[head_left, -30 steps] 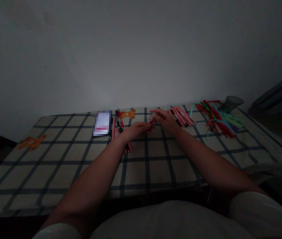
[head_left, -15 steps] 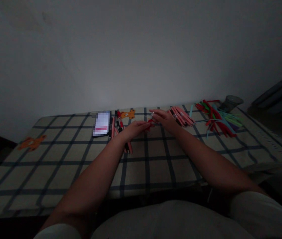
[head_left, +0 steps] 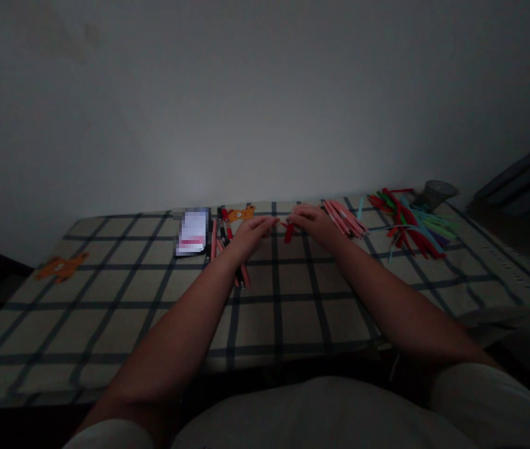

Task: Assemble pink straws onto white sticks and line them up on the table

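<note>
Above the middle of the checked cloth, my right hand (head_left: 310, 219) pinches a short red strip (head_left: 289, 233), whose wider part hangs below the fingertips. My left hand (head_left: 254, 234) faces it, its fingers drawn together at the thin end of the same strip. The strip's material is too dim to make out. Just right of my right hand lies a bundle of pink strips or sticks (head_left: 345, 219). Beside my left wrist, pink and black pens (head_left: 243, 274) lie partly hidden under the forearm, with a red and black pen (head_left: 226, 221) behind them.
A phone (head_left: 192, 231) with a lit, blurred screen lies at the left. Toward the right are a heap of red, green and blue strips (head_left: 412, 227) and a dark see-through cup (head_left: 436, 193). The checked tablecloth (head_left: 120, 287) reaches back to a plain wall (head_left: 265, 100).
My hands have drawn slightly apart. The red strip, bunched at my left fingertips before, now hangs below my right fingers, and the white bit at my right fingers no longer shows.
</note>
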Motion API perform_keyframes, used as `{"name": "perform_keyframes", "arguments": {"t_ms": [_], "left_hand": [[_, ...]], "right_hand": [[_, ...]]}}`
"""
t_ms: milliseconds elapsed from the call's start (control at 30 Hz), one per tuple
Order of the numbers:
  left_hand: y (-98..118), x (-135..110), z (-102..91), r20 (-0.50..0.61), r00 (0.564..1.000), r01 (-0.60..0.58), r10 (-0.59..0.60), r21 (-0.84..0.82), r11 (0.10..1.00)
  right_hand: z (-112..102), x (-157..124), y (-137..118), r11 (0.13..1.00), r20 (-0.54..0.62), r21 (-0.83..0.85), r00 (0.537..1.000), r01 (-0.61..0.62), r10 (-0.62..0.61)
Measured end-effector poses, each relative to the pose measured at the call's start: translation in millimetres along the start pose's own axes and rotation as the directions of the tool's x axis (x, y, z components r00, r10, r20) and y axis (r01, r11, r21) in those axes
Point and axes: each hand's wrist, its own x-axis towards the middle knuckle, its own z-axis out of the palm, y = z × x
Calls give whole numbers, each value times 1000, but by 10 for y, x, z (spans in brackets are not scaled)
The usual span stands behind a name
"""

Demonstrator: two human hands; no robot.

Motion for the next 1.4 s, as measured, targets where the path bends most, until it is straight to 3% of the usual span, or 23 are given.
{"name": "perform_keyframes", "arguments": {"t_ms": [133, 267, 400, 500, 633, 767, 900, 1033, 1100, 1200, 1300, 1400], "left_hand": [[-5, 11, -11, -64, 998, -14, 17, 44, 999], [-42, 22, 30, 11, 999, -49, 48, 110, 993], [-75, 20, 61, 85, 993, -107, 84, 308, 945], [-95, 19, 62, 83, 994, -97, 76, 280, 955], [-122, 34, 61, 97, 991, -115, 98, 201, 973], [-108, 45, 44, -19, 990, -128, 137, 253, 959], [-75, 34, 16, -115, 986, -88, 117, 232, 969], [-61, 16, 9, -114, 990, -52, 81, 237, 970], [-48, 1, 7, -113, 990, -53, 83, 243, 969], [-7, -27, -5, -112, 990, -62, 87, 210, 976], [31, -42, -12, -96, 991, -74, 93, 186, 980], [37, -33, 3, -114, 988, -71, 101, 237, 969]], "right_hand": [[-14, -7, 6, 997, -55, -61, 998, 38, -41], [60, -46, 93, 975, 133, -202, 989, 88, -61], [140, -92, 108, 852, 276, -491, 960, 183, -48], [170, -111, 28, 752, 333, -612, 942, 245, -36], [223, -109, -82, 651, 356, -717, 934, 251, 32], [269, -94, -119, 638, 328, -751, 934, 169, 139], [271, -95, -119, 632, 255, -766, 959, 121, 126], [273, -111, -102, 615, 302, -766, 949, 186, 89], [271, -111, -82, 630, 281, -758, 956, 168, 83], [247, -87, -36, 725, 172, -687, 980, 45, 102], [217, -54, -5, 850, 74, -522, 989, -69, 126], [220, -39, -21, 942, 84, -328, 990, -76, 109]]}}
